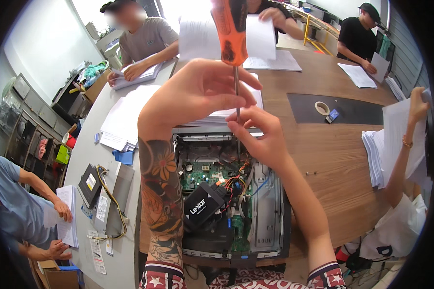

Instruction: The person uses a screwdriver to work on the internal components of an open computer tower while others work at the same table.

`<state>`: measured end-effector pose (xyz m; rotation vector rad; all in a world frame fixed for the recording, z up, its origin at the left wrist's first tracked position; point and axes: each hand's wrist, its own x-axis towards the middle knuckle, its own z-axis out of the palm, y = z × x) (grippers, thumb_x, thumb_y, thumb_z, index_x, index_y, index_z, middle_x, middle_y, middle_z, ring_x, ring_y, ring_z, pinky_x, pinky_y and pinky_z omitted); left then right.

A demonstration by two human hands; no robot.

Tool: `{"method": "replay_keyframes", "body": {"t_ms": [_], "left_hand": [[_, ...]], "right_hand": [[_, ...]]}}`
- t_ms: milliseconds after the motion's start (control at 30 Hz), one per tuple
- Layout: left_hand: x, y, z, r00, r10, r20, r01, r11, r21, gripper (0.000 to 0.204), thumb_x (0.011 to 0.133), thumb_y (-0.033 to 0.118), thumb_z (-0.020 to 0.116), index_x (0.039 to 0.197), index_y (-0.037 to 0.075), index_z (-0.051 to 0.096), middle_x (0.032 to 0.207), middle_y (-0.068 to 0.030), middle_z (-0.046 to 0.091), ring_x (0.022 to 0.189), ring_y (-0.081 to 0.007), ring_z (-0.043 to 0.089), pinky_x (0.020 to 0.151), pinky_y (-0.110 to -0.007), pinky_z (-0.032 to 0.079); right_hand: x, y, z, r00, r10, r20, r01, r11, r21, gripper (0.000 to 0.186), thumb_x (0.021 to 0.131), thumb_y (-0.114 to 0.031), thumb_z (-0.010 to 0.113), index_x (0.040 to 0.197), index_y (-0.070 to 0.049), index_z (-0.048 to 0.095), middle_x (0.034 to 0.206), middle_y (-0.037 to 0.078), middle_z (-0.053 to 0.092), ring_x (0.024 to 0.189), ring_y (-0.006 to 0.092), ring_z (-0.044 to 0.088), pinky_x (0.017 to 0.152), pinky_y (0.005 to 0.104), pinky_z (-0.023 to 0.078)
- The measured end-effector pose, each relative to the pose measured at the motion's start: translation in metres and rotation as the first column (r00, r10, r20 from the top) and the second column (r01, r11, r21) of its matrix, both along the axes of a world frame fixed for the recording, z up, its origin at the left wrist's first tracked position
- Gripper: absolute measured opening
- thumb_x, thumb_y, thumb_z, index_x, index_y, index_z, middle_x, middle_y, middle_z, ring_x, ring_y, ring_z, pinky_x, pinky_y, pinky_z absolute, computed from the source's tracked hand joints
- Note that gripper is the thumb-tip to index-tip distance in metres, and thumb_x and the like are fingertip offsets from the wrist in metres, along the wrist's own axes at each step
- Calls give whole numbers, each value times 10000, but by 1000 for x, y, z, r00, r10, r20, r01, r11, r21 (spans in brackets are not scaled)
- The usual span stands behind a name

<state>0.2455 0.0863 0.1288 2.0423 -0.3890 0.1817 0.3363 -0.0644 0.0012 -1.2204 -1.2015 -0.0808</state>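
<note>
A screwdriver (230,36) with an orange and black handle stands upright, its shaft reaching down into an opened computer case (285,216). My left hand (197,94) curls its thumb and fingers around the shaft just below the handle. Lower down, my right hand (263,135) pinches the same shaft between thumb and fingertips. The shaft's tip is hard to make out among the wires by the green circuit board (193,179). Below it, a black solid-state drive (202,207) lies at a slant in the case, next to bundled coloured cables (234,185).
A metal power supply (113,192) with cables lies on the grey table at left. Paper stacks (125,115) sit beyond it. A tape roll (322,108) and a small blue item (332,115) rest on a dark panel at right. Several people handle papers around the table.
</note>
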Motion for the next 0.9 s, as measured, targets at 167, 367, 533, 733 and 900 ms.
{"method": "replay_keyframes", "body": {"t_ms": [167,367,533,733,900], "left_hand": [[6,-6,-3,997,-18,-69,13,998,-69,151,888,-36,647,1033,-76,656,949,-118,708,929,-182,692,850,-304,559],[4,-29,7,965,261,-19,-259,962,91,81,865,-48,663,943,-54,642,899,-89,703,870,-155,695,827,-285,553],[-1,-50,-34,874,477,96,-481,876,22,142,908,-13,633,1045,-48,622,929,-112,711,884,-144,688,785,-263,536],[-25,-70,-84,765,628,141,-618,778,-113,130,936,2,616,1055,-49,625,1033,-114,689,919,-134,662,780,-253,531],[-26,-70,-100,710,677,193,-679,731,-64,133,968,58,615,1013,-62,653,1016,-64,656,827,-93,609,717,-236,498]], "right_hand": [[3,-3,0,1000,-3,9,2,1000,24,120,907,-125,700,915,-6,687,835,69,671,695,131,622,600,273,489],[5,2,-3,999,37,19,-39,995,91,162,937,-142,659,919,18,640,786,102,631,672,182,612,603,310,492],[11,5,-16,995,62,-80,-57,997,60,209,951,-201,609,928,5,641,785,156,629,700,304,628,641,388,498],[13,6,-26,993,62,105,-51,993,-106,235,955,-230,560,930,-30,680,868,186,675,831,411,641,772,479,508],[5,9,-30,993,114,22,-105,963,-249,321,952,-290,521,864,-34,693,841,221,685,831,430,651,763,497,515]]}}
